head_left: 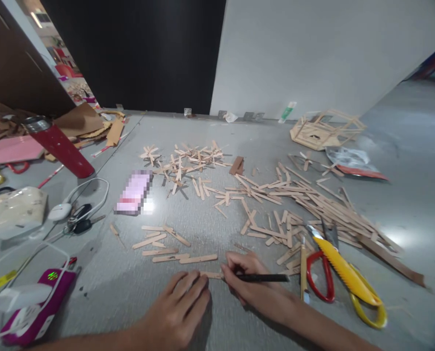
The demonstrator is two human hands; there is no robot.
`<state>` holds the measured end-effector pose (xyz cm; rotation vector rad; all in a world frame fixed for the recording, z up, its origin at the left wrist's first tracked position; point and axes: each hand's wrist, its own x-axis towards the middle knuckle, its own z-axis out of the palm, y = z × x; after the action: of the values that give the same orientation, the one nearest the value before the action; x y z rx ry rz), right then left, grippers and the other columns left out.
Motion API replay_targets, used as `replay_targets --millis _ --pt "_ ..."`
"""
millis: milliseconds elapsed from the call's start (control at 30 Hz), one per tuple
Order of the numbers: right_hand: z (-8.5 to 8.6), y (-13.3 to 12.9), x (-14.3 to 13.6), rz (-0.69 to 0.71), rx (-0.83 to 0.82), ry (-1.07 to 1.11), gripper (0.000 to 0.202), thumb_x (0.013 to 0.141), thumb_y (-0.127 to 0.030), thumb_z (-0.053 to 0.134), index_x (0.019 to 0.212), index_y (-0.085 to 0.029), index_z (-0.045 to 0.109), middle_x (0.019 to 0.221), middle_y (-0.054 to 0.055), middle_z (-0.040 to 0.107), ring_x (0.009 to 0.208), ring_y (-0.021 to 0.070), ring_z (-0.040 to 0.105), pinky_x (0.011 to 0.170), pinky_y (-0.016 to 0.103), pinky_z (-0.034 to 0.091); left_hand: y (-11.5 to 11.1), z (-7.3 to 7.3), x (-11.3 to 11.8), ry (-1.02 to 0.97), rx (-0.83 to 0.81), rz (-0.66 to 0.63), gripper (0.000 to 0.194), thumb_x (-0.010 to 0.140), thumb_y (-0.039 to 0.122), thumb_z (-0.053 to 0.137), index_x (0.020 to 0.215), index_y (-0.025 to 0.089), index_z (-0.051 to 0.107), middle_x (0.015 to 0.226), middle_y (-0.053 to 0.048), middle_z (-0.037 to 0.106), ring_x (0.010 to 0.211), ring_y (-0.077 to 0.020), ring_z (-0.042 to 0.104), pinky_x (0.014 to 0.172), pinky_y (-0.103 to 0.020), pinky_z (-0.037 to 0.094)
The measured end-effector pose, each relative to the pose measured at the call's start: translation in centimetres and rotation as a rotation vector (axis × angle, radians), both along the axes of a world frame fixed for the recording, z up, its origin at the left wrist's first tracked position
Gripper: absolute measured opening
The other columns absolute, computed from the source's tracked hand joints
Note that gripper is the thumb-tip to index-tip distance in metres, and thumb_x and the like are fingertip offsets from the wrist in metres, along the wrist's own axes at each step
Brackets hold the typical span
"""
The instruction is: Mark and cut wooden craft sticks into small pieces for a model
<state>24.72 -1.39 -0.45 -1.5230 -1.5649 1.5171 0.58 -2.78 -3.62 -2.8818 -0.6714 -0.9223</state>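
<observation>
In the head view, my right hand (245,278) is closed around a black pen (270,278), its fingers at the right end of a short wooden craft stick (213,275). My left hand (181,309) presses the left end of that stick down with curled fingertips, which hide part of it. Just beyond my hands lie several cut craft sticks (198,259). To the right of my right hand are a thin craft knife (304,268), red-handled scissors (320,278) and a yellow saw-toothed blade (345,268) with a yellow loop handle beneath it.
Many loose sticks (323,204) spread across the middle and right. A phone (133,192), red bottle (62,148), keys (80,222) and purple power strip (38,304) lie leftward. At the back right stand a stick-built frame (318,136) and plastic bag (354,163); a wall rises behind.
</observation>
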Motion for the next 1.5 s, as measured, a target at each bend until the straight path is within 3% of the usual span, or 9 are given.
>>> replay_targets --millis 300,533,800,1033,1300,1500 --pt "-0.8 -0.4 0.4 0.002 -0.014 -0.01 0.048 0.099 -0.057 0.053 0.066 -0.024 0.041 0.052 -0.008 0.042 0.038 0.0076 0.043 0.038 0.019 0.032 0.0 0.1 -0.3 0.085 0.059 -0.013 0.027 0.1 0.01 0.05 0.115 0.008 0.073 0.125 -0.017 0.075 0.122 -0.0281 0.065 0.105 -0.041 0.056" --pt "-0.3 -0.1 0.1 0.01 -0.039 -0.021 0.046 0.096 -0.057 0.053 0.066 -0.025 0.039 0.049 -0.009 0.042 0.037 0.0067 0.04 0.037 0.017 0.032 0.3 -0.6 -0.4 0.064 0.09 -0.003 0.025 0.099 0.008 0.054 0.117 0.007 0.071 0.125 -0.018 0.075 0.12 -0.0265 0.067 0.112 -0.042 0.052" --pt "-0.7 0.0 0.2 0.016 0.068 -0.064 0.041 0.098 -0.041 0.05 0.063 -0.025 0.037 0.052 -0.008 0.042 0.038 0.007 0.043 0.037 0.017 0.031 0.7 0.4 0.2 0.024 0.107 -0.003 0.025 0.098 0.007 0.053 0.111 0.004 0.074 0.115 -0.016 0.079 0.111 -0.0254 0.072 0.112 -0.044 0.053" --pt "-0.8 0.3 0.0 0.003 0.032 -0.077 0.043 0.097 -0.047 0.054 0.063 -0.025 0.04 0.049 -0.009 0.043 0.034 0.0067 0.04 0.034 0.018 0.03 0.8 0.7 -0.1 0.048 0.114 -0.028 0.031 0.095 0.004 0.049 0.115 0.002 0.072 0.118 -0.018 0.077 0.112 -0.0275 0.071 0.109 -0.046 0.054" --pt "-0.9 0.3 0.0 -0.024 0.064 -0.015 0.043 0.095 -0.046 0.058 0.061 -0.025 0.043 0.044 -0.008 0.045 0.032 0.0075 0.042 0.033 0.018 0.03 0.6 0.1 -0.5 0.172 0.073 -0.043 0.038 0.096 0.012 0.054 0.13 0.001 0.066 0.133 -0.024 0.071 0.125 -0.0329 0.066 0.109 -0.051 0.052" --pt "-0.6 0.7 0.1 -0.077 0.057 0.004 0.043 0.093 -0.048 0.06 0.06 -0.024 0.046 0.046 -0.005 0.053 0.032 0.0076 0.044 0.035 0.019 0.033 0.6 0.4 -0.3 0.105 -0.007 -0.032 0.032 0.096 0.009 0.053 0.124 0.001 0.068 0.127 -0.021 0.075 0.12 -0.0317 0.069 0.106 -0.047 0.055"
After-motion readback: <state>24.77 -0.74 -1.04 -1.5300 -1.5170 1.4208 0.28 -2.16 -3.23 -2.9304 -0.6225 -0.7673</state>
